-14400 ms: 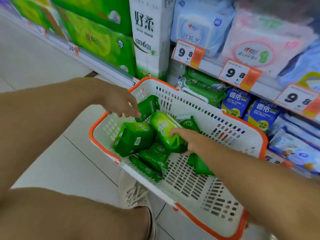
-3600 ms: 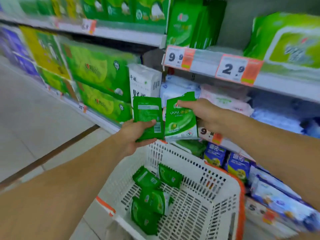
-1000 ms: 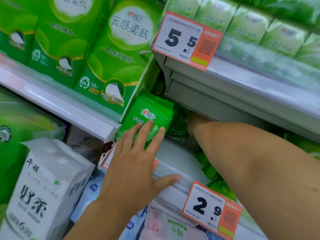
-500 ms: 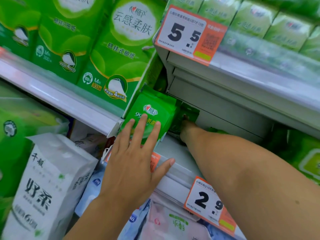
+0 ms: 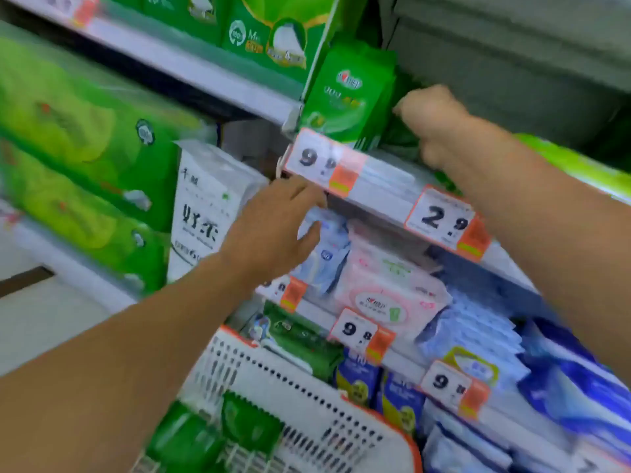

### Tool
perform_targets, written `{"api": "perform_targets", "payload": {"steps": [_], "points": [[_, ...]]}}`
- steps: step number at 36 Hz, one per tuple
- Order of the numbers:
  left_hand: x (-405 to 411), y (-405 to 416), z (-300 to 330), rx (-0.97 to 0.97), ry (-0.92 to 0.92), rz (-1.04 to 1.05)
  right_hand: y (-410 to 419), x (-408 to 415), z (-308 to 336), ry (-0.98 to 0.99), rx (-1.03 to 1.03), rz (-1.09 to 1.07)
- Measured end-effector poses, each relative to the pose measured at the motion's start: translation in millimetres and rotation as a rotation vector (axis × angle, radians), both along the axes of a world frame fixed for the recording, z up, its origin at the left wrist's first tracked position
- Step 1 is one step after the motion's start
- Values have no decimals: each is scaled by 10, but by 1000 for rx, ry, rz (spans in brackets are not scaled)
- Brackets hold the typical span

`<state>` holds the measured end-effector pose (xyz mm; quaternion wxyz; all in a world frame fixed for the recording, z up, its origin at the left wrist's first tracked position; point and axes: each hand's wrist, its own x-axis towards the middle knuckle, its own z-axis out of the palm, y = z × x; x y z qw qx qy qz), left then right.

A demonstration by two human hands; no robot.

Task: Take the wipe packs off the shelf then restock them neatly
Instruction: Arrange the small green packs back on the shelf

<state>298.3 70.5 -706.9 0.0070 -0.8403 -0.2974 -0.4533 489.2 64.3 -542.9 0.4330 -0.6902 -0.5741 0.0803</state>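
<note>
Green wipe packs (image 5: 348, 97) stand upright left of fisted right hand (image 5: 432, 121); left hand (image 5: 273, 230) spread below.

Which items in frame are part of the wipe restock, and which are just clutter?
Job:
- upright green wipe packs on the shelf
- green packs left in the basket
- left hand, open, off the packs
- right hand, closed beside the upright packs

Not part of it:
- large green tissue packs
- white tissue pack
- pink wipe pack
- blue packs
- price tags
</note>
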Motion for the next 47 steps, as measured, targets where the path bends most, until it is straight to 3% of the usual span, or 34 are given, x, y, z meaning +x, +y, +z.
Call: {"api": "perform_targets", "payload": {"steps": [1, 3, 4, 6, 8, 11, 12, 14, 19, 22, 26, 28, 29, 31, 33, 37, 39, 43, 47], "points": [[-128, -101, -139, -90, 74, -4, -85, -112, -57, -53, -19, -63], [-377, -314, -466, -273, 304, 20, -427, -314, -414, -100, 291, -143], [-488, -433, -630, -348, 449, 20, -653, -387, -738, -66, 481, -91], [-708, -599, -1053, -516, 762, -2, -1138, -722, -1471, -72, 552, 0], [-930, -761, -1482, -713, 1031, -32, -1388, -989, -2306, -133, 260, 106], [-1264, -1044, -2031, -929, 1274, -18, -1599, -1176, -3438, -198, -632, 356], [-1347, -1134, -2173, -980, 1291, -14, -1644, -1157, -3742, -224, -857, 439], [-1463, -1269, -2407, -1076, 1299, 30, -1715, -1131, -4237, -351, -990, 526], [-1586, -1407, -2797, -1317, 1228, 103, -1788, -1168, -5009, -575, -1147, 590], [-1562, -1425, -2899, -1372, 1180, 133, -1831, -1170, -5223, -583, -1054, 556], [-1455, -1420, -2931, -1540, 1032, 170, -1764, -1167, -5291, -422, -1029, 473], [-1385, -1439, -2942, -1637, 979, 188, -1734, -1117, -5262, -181, -1141, 457], [-1336, -1457, -2951, -1656, 972, 197, -1736, -1078, -5234, 37, -1226, 426], [-1245, -1515, -3038, -1686, 971, 164, -1757, -993, -5171, 544, -1372, 318], [-1165, -1597, -3114, -1645, 1067, 99, -1772, -911, -5086, 901, -1387, 199], [-995, -1721, -3050, -1182, 1388, 50, -1784, -816, -4995, 1314, -1241, 57], [-929, -1695, -3035, -1003, 1420, 81, -1781, -847, -5022, 1243, -1206, 105], [-893, -1456, -3100, -856, 1544, 53, -1828, -975, -5009, 775, -1162, 205], [-807, -1389, -3273, -883, 1589, 95, -1897, -993, -5026, 787, -1052, 172]]}}
